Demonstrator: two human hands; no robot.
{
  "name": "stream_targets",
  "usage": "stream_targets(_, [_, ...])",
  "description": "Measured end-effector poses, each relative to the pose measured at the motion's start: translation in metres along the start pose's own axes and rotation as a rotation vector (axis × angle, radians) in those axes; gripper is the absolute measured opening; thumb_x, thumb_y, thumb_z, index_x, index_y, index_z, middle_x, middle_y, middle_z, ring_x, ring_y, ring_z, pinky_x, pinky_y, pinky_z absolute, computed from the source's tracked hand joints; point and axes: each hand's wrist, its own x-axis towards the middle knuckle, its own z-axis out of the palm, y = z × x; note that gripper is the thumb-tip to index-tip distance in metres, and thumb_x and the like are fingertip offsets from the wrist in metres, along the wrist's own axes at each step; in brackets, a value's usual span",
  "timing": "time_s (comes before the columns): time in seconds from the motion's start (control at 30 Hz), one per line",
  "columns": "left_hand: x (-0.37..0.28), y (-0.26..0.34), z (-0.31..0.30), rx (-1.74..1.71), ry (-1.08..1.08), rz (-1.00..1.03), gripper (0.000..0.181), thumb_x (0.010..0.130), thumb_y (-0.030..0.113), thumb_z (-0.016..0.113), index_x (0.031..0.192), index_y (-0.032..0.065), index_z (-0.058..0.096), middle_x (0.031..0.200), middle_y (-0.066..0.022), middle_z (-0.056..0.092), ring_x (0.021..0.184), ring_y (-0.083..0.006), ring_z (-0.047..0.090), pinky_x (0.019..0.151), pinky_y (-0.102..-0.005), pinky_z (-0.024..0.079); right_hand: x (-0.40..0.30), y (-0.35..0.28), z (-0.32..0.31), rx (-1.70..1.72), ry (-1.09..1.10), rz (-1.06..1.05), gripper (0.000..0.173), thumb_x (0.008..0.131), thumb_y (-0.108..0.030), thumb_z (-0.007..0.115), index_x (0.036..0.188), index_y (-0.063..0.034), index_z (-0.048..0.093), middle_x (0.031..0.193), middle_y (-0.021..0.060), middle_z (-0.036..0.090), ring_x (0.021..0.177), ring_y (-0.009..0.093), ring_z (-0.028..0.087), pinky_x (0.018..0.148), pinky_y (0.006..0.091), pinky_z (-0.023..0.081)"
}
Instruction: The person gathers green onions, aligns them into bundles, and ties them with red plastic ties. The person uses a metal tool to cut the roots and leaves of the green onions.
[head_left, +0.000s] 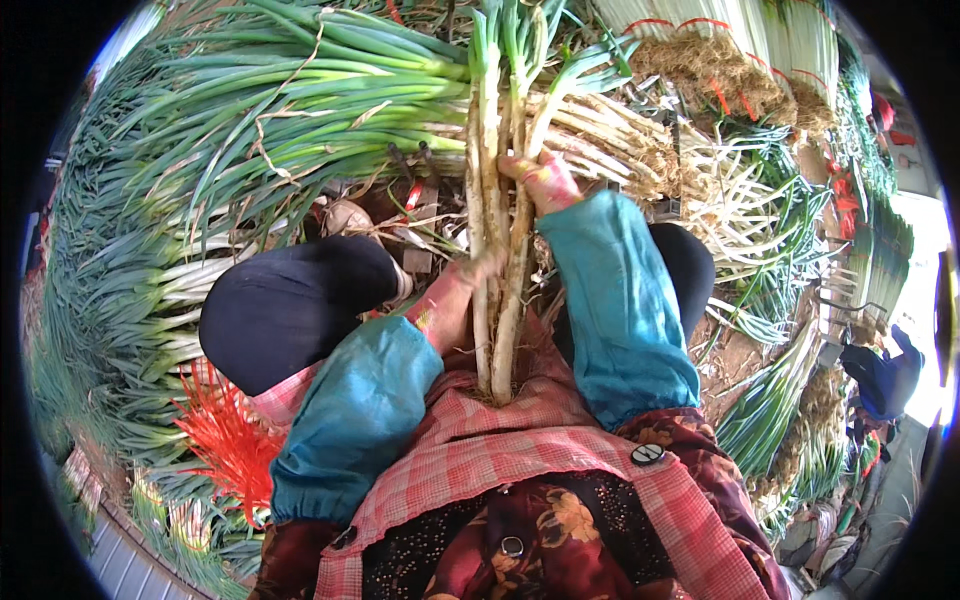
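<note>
Several long scallion stalks (495, 315) stand upright before my lap, roots down on the pink checked apron, green tops away from me. My left hand (457, 292) is closed round their lower part; its fingertips are blurred. Higher up, my right hand (544, 180) grips the same stalks near where the white turns green. Beyond them lies a big pile of scallions, with green leaves (322, 97) to the left and white stems with roots (600, 139) to the right.
Rows of scallions (172, 300) cover the ground at left. Red plastic strips (232, 442) hang beside my left knee. Tied bundles (720, 45) lie at the upper right, loose peeled scallions (735, 202) at the right. Short metal posts (426, 154) stick up by the pile. Dark blue cloth (889, 375) shows far right.
</note>
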Motion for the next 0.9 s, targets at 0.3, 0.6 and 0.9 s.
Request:
stream_targets(0.3, [0.006, 0.004, 0.03, 0.077, 0.209, -0.074, 0.026, 0.082, 0.018, 0.056, 0.103, 0.0029, 0.053, 0.08, -0.0069, 0.059, 0.068, -0.0191, 0.059, 0.056, -0.0321, 0.05, -0.043, -0.072, -0.004, 0.24, 0.209, -0.322, 0.05, 0.074, -0.007, 0.062, 0.12, 0.0012, 0.042, 0.095, 0.0072, 0.056, 0.082, 0.012, 0.053, 0.072, 0.024, 0.044])
stream_targets(0.6, [0.006, -0.006, -0.011, -0.112, -0.041, -0.066, 0.034, 0.086, 0.027, 0.047, 0.109, 0.0032, 0.049, 0.096, -0.0118, 0.059, 0.083, -0.0231, 0.059, 0.072, -0.0351, 0.05, -0.018, -0.063, 0.04, 0.384, 0.081, -0.207, 0.025, 0.08, -0.009, 0.052, 0.103, -0.0002, 0.053, 0.076, 0.0057, 0.057, 0.052, 0.009, 0.045, 0.046, 0.0217, 0.039])
stream_targets(0.9, [-0.001, -0.006, 0.038, 0.295, 0.044, 0.198, 0.03, 0.083, 0.027, 0.056, 0.101, 0.0023, 0.054, 0.085, -0.0028, 0.058, 0.076, -0.0114, 0.055, 0.068, -0.0271, 0.047, 0.0, -0.003, 0.03, -0.23, 0.414, -0.373, 0.042, 0.079, -0.017, 0.057, 0.116, -0.0017, 0.045, 0.089, 0.0122, 0.056, 0.082, 0.023, 0.054, 0.075, 0.0307, 0.043])
